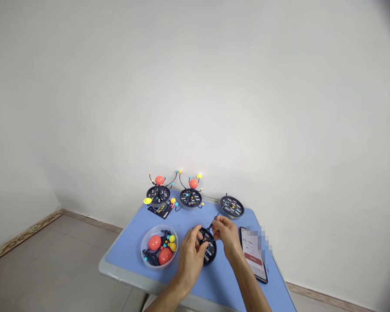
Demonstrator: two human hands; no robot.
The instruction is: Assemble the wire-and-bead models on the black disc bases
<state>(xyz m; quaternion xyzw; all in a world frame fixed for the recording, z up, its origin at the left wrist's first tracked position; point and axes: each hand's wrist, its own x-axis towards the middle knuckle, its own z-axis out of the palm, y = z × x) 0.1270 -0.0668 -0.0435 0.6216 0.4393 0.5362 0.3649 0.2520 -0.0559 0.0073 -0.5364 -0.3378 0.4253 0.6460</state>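
Observation:
My left hand rests at the left side of a round black base printed with small coloured pictures and labels. Its thumb and fingers curl over the base's top and grip it. A thin black rod slants up from near the base's far edge, and my right hand pinches it between thumb and fingers. Where the rod's lower end meets the base is partly hidden by my fingers.
A clear round tub at left holds red domes, small coloured balls and black parts. Two planet models stand at the back, a card by one. Another black base is back right; a phone lies right.

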